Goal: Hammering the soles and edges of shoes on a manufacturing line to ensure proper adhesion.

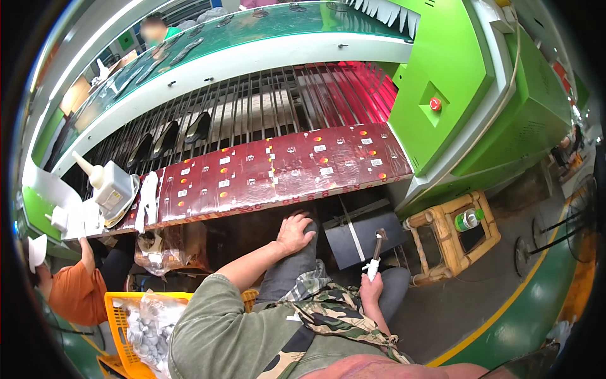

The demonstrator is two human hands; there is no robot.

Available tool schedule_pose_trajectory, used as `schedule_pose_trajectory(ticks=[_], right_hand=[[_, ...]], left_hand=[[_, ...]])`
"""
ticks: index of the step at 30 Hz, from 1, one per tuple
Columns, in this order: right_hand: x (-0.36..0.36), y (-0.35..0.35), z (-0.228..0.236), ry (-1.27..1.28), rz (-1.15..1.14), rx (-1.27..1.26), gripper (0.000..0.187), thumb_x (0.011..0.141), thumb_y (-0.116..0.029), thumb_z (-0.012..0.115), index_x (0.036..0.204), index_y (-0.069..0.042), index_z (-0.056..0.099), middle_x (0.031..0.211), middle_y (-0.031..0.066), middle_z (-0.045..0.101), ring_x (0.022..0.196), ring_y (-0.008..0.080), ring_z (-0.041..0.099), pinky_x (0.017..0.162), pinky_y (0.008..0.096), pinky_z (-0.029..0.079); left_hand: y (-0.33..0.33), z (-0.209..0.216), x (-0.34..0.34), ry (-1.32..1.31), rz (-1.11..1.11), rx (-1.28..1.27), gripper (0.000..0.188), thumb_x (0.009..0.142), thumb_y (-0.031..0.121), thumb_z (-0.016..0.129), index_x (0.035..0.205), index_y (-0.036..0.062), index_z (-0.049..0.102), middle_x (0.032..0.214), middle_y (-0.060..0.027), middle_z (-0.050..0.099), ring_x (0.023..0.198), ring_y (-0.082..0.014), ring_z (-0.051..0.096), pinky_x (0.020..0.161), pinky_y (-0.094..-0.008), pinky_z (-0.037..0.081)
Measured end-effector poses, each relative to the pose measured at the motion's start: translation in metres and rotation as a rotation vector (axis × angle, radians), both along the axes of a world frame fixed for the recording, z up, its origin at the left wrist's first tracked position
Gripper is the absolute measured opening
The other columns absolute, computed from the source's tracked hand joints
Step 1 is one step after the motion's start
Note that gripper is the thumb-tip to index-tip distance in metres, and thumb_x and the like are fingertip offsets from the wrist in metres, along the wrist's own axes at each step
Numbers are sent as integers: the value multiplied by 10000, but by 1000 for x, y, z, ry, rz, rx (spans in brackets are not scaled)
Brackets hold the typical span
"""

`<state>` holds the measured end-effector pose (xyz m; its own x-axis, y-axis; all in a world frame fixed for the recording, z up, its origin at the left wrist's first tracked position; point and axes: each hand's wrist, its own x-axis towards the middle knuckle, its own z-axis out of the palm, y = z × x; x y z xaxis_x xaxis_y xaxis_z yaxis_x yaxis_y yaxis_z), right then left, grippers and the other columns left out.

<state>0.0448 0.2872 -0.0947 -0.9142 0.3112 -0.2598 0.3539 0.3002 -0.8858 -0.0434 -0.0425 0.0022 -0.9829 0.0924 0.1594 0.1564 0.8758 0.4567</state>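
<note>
My left hand (295, 234) rests on my left knee, fingers stretched out, holding nothing. Low over my right leg, my right hand (371, 288) is closed round a white-handled tool (374, 268). A narrow metal part with a brownish end rises from its handle; its exact kind I cannot make out. Just beyond the tool lies a dark box (360, 237) with a white strap across it. Ahead of my knees runs a ledge covered in dark red printed sheet (252, 180). Past that ledge, several dark shoe pieces (166, 138) sit on metal rods.
A green machine housing (442, 82) with a red button (435, 104) stands right. Bottles (113, 186) and a white glove (148, 201) occupy the ledge's left end. A bamboo stool (445, 262) holds a drink bottle (468, 220). A yellow crate (123, 335) and a person in orange (79, 290) are left.
</note>
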Motion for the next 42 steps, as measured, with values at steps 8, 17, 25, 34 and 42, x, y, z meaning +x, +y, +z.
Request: schedule_pose_trajectory(ticks=[8,17,25,34,42], right_hand=[[-6,7,-25,2,-13,46,300,824,-222,714,923,29,581,823,252,658,800,444,650,730,500,493],[-1,0,-9,115,-1,53,300,829,-218,714,902,33,567,809,241,661,775,436,650,703,495,489],[-2,2,-24,62,-16,-25,299,831,-218,716,922,31,578,808,233,653,773,427,647,704,476,489],[8,1,-25,17,-62,-47,292,828,-209,708,943,30,586,834,253,655,810,453,643,734,501,490],[-15,-3,-17,-34,-10,42,312,826,-236,717,941,25,589,844,264,657,828,459,648,725,512,488]], left_hand=[[0,-1,-5,-17,7,9,464,819,333,720,1214,99,650,1366,-117,568,1340,-333,460,1084,-518,374],[-2,-7,-7,-44,17,21,479,822,342,725,1226,98,642,1387,-118,553,1356,-335,443,1098,-560,355],[1,1,-7,-29,15,39,468,807,326,737,1209,102,652,1374,-119,566,1338,-331,460,1083,-527,373],[0,-7,0,8,5,26,461,811,327,738,1205,104,655,1378,-125,566,1289,-330,499,1066,-487,381],[0,-7,-5,56,-9,12,442,793,307,749,1172,94,672,1349,-128,592,1297,-330,500,1065,-483,385]])
